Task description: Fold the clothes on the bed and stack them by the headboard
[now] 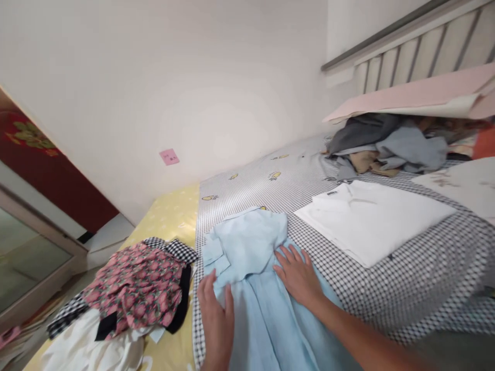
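A light blue shirt (251, 252) lies spread on the black-and-white checked bedsheet (417, 278), its sleeves folded in over the body. My left hand (216, 322) rests flat on the shirt's left side with fingers stretched out, open. My right hand (297, 275) presses flat on the shirt's right side, fingers spread, open. Neither hand grips the cloth.
A folded white shirt (371, 219) lies to the right. A heap of grey and tan clothes (386, 147) sits by the headboard under a pink sheet (417, 95). On the left, floral and checked garments (135, 288) pile on a yellow mattress (174, 214). A wall is behind.
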The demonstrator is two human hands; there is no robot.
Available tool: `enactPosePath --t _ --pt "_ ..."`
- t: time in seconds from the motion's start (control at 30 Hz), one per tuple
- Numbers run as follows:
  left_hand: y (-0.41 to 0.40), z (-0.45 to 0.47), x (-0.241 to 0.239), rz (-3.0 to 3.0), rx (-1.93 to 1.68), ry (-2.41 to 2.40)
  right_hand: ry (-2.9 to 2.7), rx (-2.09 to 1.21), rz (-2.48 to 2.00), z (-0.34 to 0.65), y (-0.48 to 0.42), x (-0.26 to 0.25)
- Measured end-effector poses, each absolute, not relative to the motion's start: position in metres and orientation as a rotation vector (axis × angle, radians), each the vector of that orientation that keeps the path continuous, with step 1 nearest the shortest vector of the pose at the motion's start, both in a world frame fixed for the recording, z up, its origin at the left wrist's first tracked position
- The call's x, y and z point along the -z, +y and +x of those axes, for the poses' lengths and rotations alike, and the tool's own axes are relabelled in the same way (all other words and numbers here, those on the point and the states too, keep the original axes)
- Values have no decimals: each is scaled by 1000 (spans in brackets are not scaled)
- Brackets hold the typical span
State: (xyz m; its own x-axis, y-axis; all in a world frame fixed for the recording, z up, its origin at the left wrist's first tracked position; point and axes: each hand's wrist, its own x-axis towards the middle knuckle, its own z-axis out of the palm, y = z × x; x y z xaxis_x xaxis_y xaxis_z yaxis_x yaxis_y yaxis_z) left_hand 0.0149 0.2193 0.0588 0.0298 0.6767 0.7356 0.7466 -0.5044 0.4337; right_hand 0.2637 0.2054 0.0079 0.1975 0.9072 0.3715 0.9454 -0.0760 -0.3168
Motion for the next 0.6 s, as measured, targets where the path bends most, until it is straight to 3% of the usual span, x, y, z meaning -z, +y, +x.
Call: enactPosePath --t 0.2,0.3,0.47,0.6 --pt "302 30 -59 -2273 824 -1856 -1674 58 -1990 264 205 -12" --pt "324 28 -59 -2183 676 -2096 -1659 48 -1968 265 206 -10" --pt "352 11 -95 -2121 758 -2238 -1645 12 -1973 266 208 -10" --pt "357 -24 -128 -1742 1242 -2248 -1620 12 -1982 265 208 -12"
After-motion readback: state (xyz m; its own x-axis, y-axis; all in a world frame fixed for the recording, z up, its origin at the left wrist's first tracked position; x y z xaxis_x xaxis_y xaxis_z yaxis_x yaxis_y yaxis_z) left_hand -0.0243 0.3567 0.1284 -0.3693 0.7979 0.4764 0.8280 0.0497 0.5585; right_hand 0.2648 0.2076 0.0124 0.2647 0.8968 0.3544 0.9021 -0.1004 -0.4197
